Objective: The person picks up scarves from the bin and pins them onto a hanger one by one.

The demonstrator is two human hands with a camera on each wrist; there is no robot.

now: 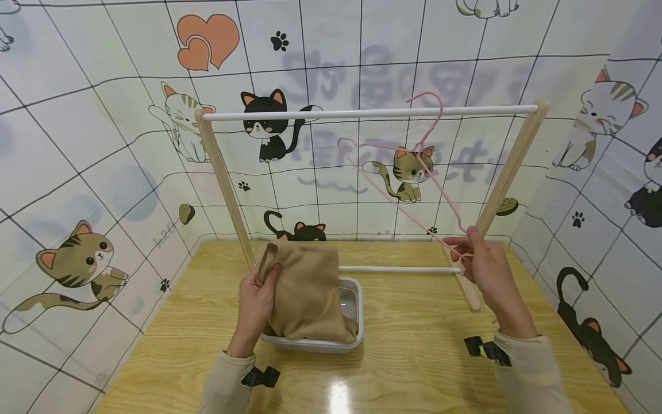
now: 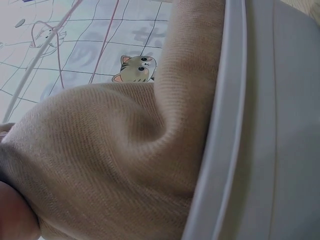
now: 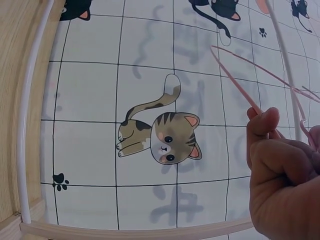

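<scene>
In the head view my left hand (image 1: pixel 257 296) pinches the upper left edge of a folded tan cloth (image 1: pixel 310 287), thumb in front. The cloth's lower part lies in a white plastic basin (image 1: pixel 357 339); the left wrist view shows its ribbed weave (image 2: pixel 110 150) against the basin's rim (image 2: pixel 215 150). My right hand (image 1: pixel 486 270) grips one lower corner of a pink wire hanger (image 1: pixel 439 190), near the rack's right leg. Tilted, the hanger has its hook up by the top rail. The right wrist view shows curled fingers (image 3: pixel 285 165) around the hanger wire (image 3: pixel 240 90).
A drying rack with wooden legs (image 1: pixel 501 167) and a white top rail (image 1: pixel 331 114) stands behind the basin. Its white lower bar (image 1: pixel 398 269) runs just above the wooden table (image 1: pixel 414 345). Cat-patterned sheeting (image 1: pixel 331 69) encloses the back and sides.
</scene>
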